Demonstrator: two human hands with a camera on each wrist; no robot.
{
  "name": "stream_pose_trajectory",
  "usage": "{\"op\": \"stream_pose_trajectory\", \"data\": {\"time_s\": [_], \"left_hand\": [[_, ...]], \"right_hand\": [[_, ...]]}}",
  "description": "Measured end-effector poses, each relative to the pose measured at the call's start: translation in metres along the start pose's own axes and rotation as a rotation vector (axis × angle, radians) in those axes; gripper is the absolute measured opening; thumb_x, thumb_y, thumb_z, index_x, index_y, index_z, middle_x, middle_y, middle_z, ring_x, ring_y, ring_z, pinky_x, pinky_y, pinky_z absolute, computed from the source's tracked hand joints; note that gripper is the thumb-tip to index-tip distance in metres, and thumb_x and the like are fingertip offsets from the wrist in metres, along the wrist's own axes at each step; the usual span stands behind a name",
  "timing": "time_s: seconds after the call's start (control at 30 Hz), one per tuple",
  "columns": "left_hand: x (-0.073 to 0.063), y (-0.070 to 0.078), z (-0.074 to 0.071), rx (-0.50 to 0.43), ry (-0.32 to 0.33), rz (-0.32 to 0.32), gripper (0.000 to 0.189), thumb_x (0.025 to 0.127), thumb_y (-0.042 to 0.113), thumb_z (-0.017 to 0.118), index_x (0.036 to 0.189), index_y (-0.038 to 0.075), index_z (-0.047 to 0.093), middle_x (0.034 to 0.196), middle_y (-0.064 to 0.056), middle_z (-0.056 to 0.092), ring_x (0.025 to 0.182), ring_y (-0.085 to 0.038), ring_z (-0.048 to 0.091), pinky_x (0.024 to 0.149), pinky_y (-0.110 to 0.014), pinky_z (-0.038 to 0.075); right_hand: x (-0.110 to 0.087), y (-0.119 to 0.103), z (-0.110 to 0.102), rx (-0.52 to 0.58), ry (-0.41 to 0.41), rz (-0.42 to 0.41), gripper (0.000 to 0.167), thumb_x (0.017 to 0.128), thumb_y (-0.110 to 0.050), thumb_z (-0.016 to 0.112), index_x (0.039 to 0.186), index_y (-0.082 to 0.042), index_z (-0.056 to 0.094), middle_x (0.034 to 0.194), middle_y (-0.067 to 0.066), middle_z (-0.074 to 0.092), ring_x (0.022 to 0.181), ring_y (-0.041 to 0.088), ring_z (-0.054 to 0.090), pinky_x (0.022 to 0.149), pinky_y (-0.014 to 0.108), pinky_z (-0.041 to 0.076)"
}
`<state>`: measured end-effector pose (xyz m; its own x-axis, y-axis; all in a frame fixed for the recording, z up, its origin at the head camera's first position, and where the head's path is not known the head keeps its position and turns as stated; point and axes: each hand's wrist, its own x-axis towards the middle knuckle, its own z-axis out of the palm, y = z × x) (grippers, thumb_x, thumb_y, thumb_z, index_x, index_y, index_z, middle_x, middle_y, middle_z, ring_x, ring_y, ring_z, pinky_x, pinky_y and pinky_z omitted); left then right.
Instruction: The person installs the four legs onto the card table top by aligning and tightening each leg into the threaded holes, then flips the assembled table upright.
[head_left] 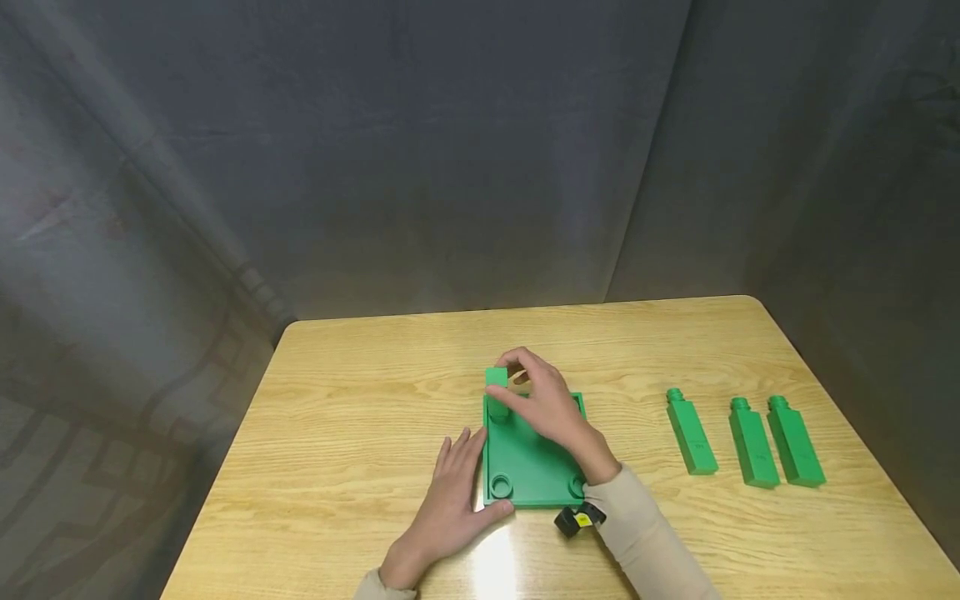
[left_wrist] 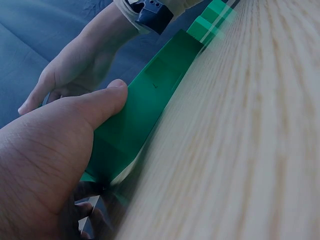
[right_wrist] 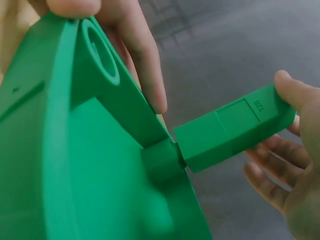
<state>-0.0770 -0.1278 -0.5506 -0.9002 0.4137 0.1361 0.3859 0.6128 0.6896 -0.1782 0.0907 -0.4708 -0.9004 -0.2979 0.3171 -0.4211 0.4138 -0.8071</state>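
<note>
A green tabletop (head_left: pixel 531 467) lies underside up, with a raised rim and round corner sockets. My left hand (head_left: pixel 448 510) braces its near left corner, fingers straight along the left side and thumb against the front edge. In the right wrist view, a square green table leg (right_wrist: pixel 225 129) stands in the far left socket (right_wrist: pixel 162 159), its threaded end mostly hidden. Thumb and fingers of my right hand (head_left: pixel 551 407) hold the leg's upper end. An unfilled socket (head_left: pixel 501 486) shows at the near left. My right hand covers the far right corner.
To the right on the wooden table (head_left: pixel 337 433) lie three more green legs: one (head_left: pixel 692 435) nearest the tabletop, another (head_left: pixel 753 446) and a third (head_left: pixel 797 443) close together. A black wrist camera (head_left: pixel 577 520) on my right wrist overlaps the tabletop's near edge. Grey curtains (head_left: pixel 450 167) hang behind.
</note>
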Motion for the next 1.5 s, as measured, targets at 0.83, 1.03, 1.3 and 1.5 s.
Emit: {"op": "stream_pose_trajectory", "data": {"time_s": [0.83, 1.03, 1.3, 1.5], "left_hand": [[0.0, 0.001, -0.001, -0.01, -0.003, -0.006, 0.107, 0.097, 0.058, 0.077, 0.176, 0.006, 0.026, 0.18, -0.014, 0.034, 0.169, -0.041, 0.022, 0.137, -0.06, 0.003], [0.001, 0.001, -0.001, -0.007, -0.006, -0.012, 0.108, 0.097, 0.058, 0.077, 0.177, 0.007, 0.026, 0.18, -0.014, 0.034, 0.169, -0.041, 0.021, 0.137, -0.059, 0.003], [0.0, 0.001, -0.001, -0.017, -0.011, -0.019, 0.107, 0.097, 0.056, 0.078, 0.177, 0.007, 0.026, 0.18, -0.013, 0.033, 0.169, -0.04, 0.021, 0.138, -0.058, 0.001], [0.0, 0.003, -0.002, -0.022, -0.009, -0.018, 0.106, 0.097, 0.055, 0.078, 0.176, 0.006, 0.026, 0.18, -0.015, 0.033, 0.169, -0.041, 0.02, 0.137, -0.058, 0.001]], "right_hand": [[0.0, 0.008, -0.014, 0.088, -0.144, -0.077, 0.04, 0.113, -0.015, 0.065, 0.152, -0.009, 0.064, 0.148, 0.01, 0.068, 0.129, 0.03, 0.067, 0.104, 0.055, 0.061], [0.001, 0.009, -0.012, 0.057, -0.073, -0.021, 0.033, 0.107, -0.016, 0.078, 0.137, -0.009, 0.068, 0.13, 0.009, 0.072, 0.116, 0.031, 0.072, 0.1, 0.053, 0.064], [0.001, 0.009, -0.012, 0.04, -0.076, -0.023, 0.044, 0.103, -0.018, 0.082, 0.142, -0.007, 0.064, 0.133, 0.009, 0.071, 0.117, 0.031, 0.071, 0.101, 0.052, 0.063], [0.0, 0.012, -0.013, 0.111, -0.144, -0.112, 0.052, 0.113, -0.015, 0.063, 0.164, -0.014, 0.054, 0.154, 0.009, 0.065, 0.131, 0.03, 0.066, 0.109, 0.058, 0.058]]}}
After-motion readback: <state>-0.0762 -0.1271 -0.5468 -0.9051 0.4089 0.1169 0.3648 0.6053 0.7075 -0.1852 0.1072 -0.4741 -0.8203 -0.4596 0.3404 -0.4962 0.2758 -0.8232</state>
